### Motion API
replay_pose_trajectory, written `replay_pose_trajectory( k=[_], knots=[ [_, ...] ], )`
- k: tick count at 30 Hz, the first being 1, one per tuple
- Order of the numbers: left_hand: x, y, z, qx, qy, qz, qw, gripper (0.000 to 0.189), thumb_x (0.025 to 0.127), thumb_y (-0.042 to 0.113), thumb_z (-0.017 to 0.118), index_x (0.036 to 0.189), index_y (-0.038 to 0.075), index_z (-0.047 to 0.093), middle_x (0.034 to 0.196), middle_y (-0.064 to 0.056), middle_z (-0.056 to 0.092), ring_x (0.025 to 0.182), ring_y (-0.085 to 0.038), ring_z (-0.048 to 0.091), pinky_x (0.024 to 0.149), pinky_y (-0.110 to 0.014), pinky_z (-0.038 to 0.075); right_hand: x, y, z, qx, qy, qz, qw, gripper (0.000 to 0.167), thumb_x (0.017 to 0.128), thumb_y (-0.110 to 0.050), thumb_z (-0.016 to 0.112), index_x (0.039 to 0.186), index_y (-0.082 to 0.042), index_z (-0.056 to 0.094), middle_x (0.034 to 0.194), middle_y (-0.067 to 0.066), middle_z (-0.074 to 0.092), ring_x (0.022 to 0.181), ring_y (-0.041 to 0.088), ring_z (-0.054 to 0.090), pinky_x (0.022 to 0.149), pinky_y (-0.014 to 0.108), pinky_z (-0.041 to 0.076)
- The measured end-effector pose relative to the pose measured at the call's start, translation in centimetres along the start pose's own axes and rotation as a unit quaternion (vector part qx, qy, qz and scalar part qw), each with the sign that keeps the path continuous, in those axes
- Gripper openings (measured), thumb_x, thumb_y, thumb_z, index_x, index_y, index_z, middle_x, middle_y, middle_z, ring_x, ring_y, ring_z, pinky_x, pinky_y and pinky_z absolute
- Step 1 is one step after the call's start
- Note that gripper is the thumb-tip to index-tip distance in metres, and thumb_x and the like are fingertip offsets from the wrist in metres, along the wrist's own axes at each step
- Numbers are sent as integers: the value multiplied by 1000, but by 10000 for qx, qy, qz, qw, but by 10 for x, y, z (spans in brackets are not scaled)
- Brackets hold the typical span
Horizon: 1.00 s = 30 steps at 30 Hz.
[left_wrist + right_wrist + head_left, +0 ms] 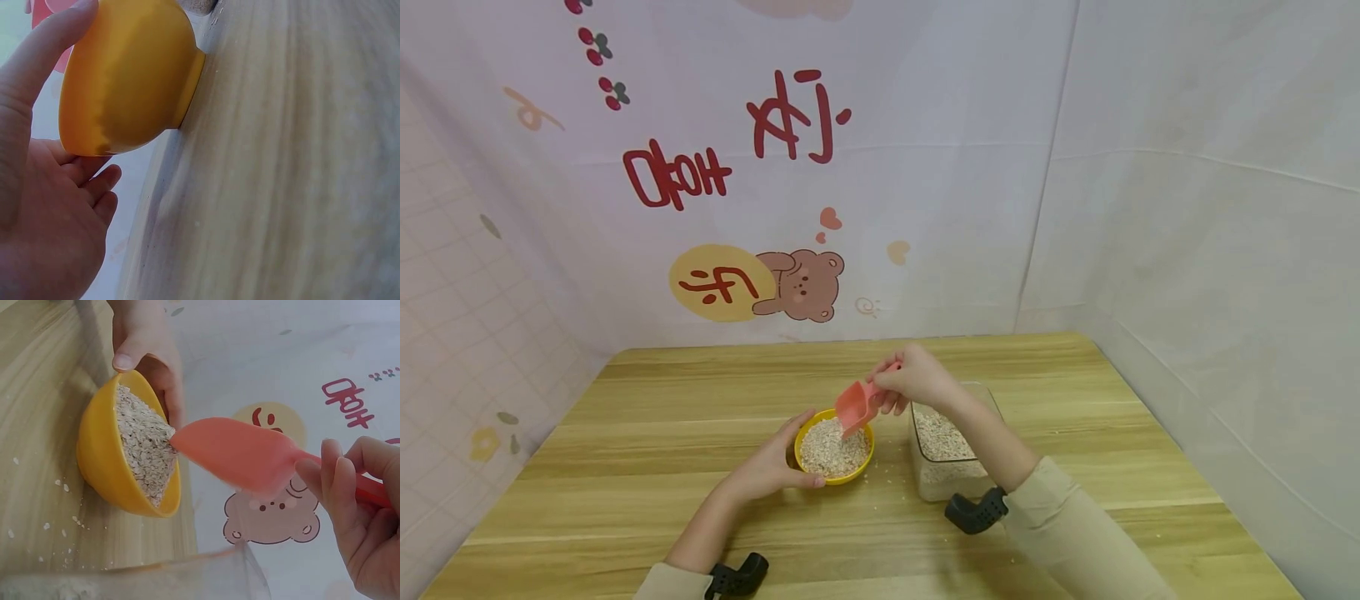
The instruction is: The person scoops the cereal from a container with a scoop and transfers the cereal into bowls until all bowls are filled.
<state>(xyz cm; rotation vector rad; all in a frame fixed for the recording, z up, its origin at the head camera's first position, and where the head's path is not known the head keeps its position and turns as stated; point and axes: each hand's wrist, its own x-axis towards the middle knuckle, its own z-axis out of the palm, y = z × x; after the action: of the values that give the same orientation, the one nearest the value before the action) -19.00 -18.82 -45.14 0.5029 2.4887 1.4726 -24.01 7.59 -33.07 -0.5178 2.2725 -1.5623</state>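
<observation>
A yellow bowl filled with oat flakes stands on the wooden table. My left hand holds it from the left, thumb at the near rim and fingers round the far side. In the left wrist view the bowl's foot meets the tabletop. With my right hand I grip the handle of a pink scoop. The scoop is tilted down over the bowl, its lip right at the heaped oats in the right wrist view. No oats show on its visible surface.
A clear square container of oats stands right of the bowl, under my right forearm. Stray flakes lie on the table between them. A printed cloth hangs behind the table's far edge and along both sides.
</observation>
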Motion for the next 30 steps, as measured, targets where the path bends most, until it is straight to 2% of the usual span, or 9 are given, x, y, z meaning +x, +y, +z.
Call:
replay_pose_trajectory(
  k=[5,13,18,25,30],
  knots=[
    [0,-1,0,-11,19,-39,10000,108,69,29,87,152,9,22,154,-19,20,140,-41,16,105,-66,15,0,-3,-4,-106,33,1,9999,16,87,0,59,98,7,68,70,17,68,51,19,63,46,28,52],
    [0,0,0,8,30,-37,10000,107,69,29,87,152,10,23,154,-18,21,140,-39,15,106,-65,14,-4,-1,-9,45,166,34,9998,17,88,-1,58,100,6,69,73,17,69,52,17,62,47,27,52],
    [-1,0,1,-60,17,-13,10000,107,69,27,87,152,10,23,154,-18,21,141,-38,15,106,-65,14,-8,7,-9,280,240,93,9993,18,88,0,57,100,6,69,74,18,69,52,17,63,47,27,51],
    [-1,0,1,-134,-6,-15,9999,107,69,26,87,152,9,22,155,-18,20,141,-38,14,106,-65,13,-12,18,-10,606,355,81,9975,23,89,0,57,108,10,65,83,27,68,53,16,63,46,23,49],
    [0,0,1,-82,17,-46,10000,107,69,27,87,152,9,22,154,-18,21,141,-38,14,106,-65,13,-19,23,-12,965,438,39,9944,25,88,0,58,110,11,64,80,24,68,52,16,62,47,25,50]
  ],
)
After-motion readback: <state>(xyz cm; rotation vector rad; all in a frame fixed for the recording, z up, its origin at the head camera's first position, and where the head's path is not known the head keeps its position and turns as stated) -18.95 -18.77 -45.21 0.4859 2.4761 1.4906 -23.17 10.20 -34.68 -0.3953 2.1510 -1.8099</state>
